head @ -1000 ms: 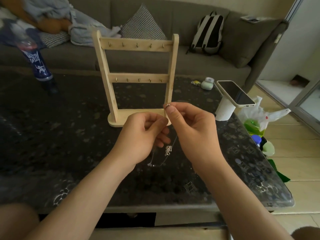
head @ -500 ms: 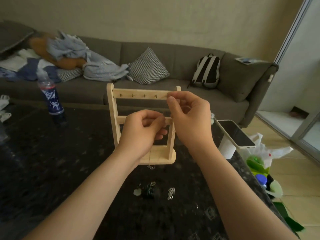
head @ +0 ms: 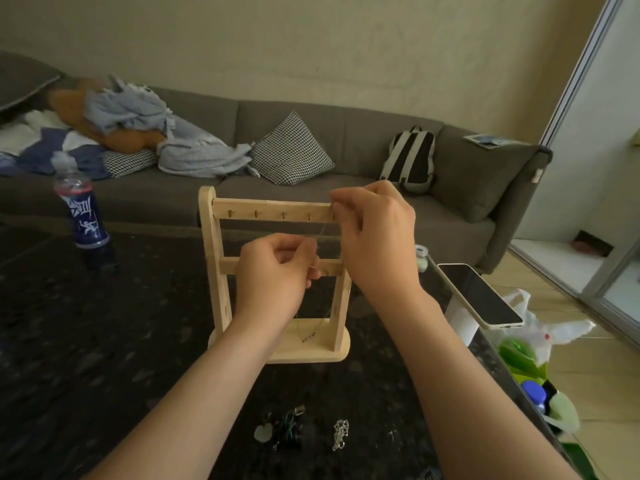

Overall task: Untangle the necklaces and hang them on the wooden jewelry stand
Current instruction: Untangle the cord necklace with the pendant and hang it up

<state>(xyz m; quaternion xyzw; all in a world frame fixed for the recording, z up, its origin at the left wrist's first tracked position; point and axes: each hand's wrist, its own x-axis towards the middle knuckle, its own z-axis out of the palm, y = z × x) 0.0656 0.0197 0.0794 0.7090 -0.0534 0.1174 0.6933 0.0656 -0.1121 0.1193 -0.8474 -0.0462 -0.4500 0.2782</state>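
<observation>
Containers are seen at both edges of the head view. A plastic bag (head: 540, 341) is slumped at the right, beside the table (head: 86, 341); green items and a blue cap are seen in it, but cannot be told further. A bottle (head: 81, 209) is stood upright on the table's far left, with a clear top and a dark blue label. White graffiti-style lettering is printed on the label, but it cannot be read.

The wooden stand (head: 211, 258) is set upright in the middle of the table, its two posts vertical and its two bars run left to right, with the hooks faced toward the camera. The necklace (head: 322, 232) is held in front of it. One end is pinched by the right hand (head: 377, 230) against the right end of the top bar, by the last hook. From there the thin chain is slanted down and to the left, where it is pinched by the left hand (head: 273, 282) in front of the middle bar. Below that hand the chain is hung straight down in a narrow loop, and a small pendant is seen just above the stand's base. The hands are kept apart, one higher than the other.

A silver chain (head: 341, 434) and a dark tangle (head: 287, 427) are laid on the table near the camera. A phone (head: 479, 296) is propped, screen up, at the table's right edge.
</observation>
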